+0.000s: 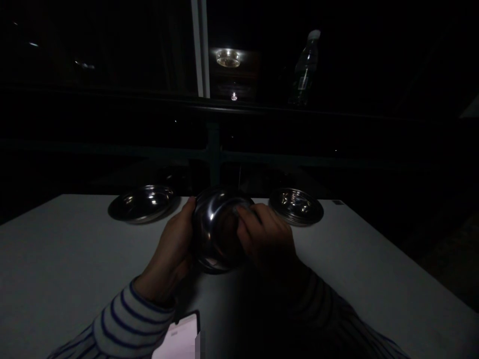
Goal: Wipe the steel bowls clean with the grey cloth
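Observation:
A shiny metal bowl (213, 234) is held up over the middle of the white table, tilted; which side of it faces me I cannot tell. My left hand (175, 242) grips its left rim, the thumb along the edge and the fingers behind. My right hand (267, 234) is closed, its bent fingers pressed against the right part of the bowl's surface. Something small and pale may be at those fingertips, too dark to make out. Both forearms wear striped sleeves.
Metal bowls stand at the table's (75, 254) far edge: a wide bowl (140, 204) on the left, stacked bowls (295, 205) on the right. A lit phone (177, 339) lies near my left forearm. Beyond, a plastic bottle (306, 70) stands by a dark window.

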`<state>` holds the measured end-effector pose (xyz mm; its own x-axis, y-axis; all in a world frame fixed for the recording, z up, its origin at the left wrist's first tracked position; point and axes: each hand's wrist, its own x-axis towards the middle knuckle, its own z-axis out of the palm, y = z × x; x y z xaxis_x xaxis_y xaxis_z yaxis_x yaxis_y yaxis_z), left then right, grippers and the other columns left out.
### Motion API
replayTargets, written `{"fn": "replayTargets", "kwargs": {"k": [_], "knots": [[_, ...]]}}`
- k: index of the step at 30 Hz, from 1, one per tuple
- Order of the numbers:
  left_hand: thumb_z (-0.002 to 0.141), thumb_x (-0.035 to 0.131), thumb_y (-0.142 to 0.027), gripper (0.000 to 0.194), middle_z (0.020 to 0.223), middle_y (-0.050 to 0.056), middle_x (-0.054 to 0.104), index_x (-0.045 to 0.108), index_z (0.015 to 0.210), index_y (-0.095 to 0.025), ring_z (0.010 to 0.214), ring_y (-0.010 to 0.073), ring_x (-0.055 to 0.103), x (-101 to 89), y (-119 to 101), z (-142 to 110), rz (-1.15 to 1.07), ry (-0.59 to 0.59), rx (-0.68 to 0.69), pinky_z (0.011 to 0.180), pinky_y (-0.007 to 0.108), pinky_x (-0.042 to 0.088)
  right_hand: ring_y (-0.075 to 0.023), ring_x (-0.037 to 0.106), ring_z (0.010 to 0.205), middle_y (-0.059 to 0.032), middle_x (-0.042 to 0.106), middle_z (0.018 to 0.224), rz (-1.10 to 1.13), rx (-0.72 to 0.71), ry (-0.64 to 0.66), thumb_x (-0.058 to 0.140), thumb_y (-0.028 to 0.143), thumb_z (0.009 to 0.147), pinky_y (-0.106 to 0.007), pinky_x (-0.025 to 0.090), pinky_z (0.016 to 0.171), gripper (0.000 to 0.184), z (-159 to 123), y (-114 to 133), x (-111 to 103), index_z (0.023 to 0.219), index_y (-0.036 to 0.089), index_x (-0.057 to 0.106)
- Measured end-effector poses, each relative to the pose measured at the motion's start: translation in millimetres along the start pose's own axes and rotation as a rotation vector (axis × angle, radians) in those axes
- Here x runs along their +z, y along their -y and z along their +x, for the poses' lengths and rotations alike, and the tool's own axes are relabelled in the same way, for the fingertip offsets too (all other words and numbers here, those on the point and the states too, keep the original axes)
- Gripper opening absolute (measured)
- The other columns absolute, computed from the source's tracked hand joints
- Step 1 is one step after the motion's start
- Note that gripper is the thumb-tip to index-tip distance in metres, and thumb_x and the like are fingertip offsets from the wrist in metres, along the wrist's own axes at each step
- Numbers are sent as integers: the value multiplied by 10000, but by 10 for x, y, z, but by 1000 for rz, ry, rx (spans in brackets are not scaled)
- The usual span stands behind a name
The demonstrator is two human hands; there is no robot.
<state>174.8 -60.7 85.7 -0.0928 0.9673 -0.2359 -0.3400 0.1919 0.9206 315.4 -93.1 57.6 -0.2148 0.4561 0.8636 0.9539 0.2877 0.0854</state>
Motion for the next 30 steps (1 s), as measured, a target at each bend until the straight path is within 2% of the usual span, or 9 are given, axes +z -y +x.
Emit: {"fn": "replayTargets", "kwargs": {"k": [5,11,14,18,25,30], "knots": [[779,522,-350,224,650,25,667,635,831,-164,568,153,625,-10,-49,0,-49,-24,34,547,259,511,-140,446,640,-28,559,724,112,-150,91,433,236,833,-269,299,555,245,-54,54,-9,1010,166,588],[773,533,-354,238,664,38,671,646,837,-155,586,162,630,9,-11,-24,-24,21,22,537,259,511,-148,476,690,-50,582,766,28,-9,18,466,179,802,-265,313,572,222,5,-13,-16,962,162,619],[784,521,-343,230,664,28,668,644,850,-161,587,155,627,-2,-14,-20,-50,7,26,522,246,506,-150,460,665,-34,566,748,68,-80,94,464,211,810,-275,291,554,233,-15,34,-43,999,172,597],[799,507,-282,165,638,-6,653,635,819,-180,551,132,610,-39,-138,-16,-140,-29,25,485,221,495,-146,431,650,-18,544,757,137,-189,191,417,252,847,-285,257,551,258,-79,114,-75,1060,187,547],[819,486,-241,154,666,-4,661,622,851,-176,584,118,616,-48,-266,-9,-250,-88,69,547,201,511,-134,409,639,-18,525,695,44,-177,108,444,209,827,-276,222,545,183,-24,-78,-105,918,186,600],[807,503,-296,181,664,10,663,626,853,-172,548,125,613,-39,-193,-10,-177,-38,67,498,213,498,-135,401,617,-9,524,706,68,-236,97,437,221,830,-287,237,539,211,-80,59,-68,999,165,550]]}}
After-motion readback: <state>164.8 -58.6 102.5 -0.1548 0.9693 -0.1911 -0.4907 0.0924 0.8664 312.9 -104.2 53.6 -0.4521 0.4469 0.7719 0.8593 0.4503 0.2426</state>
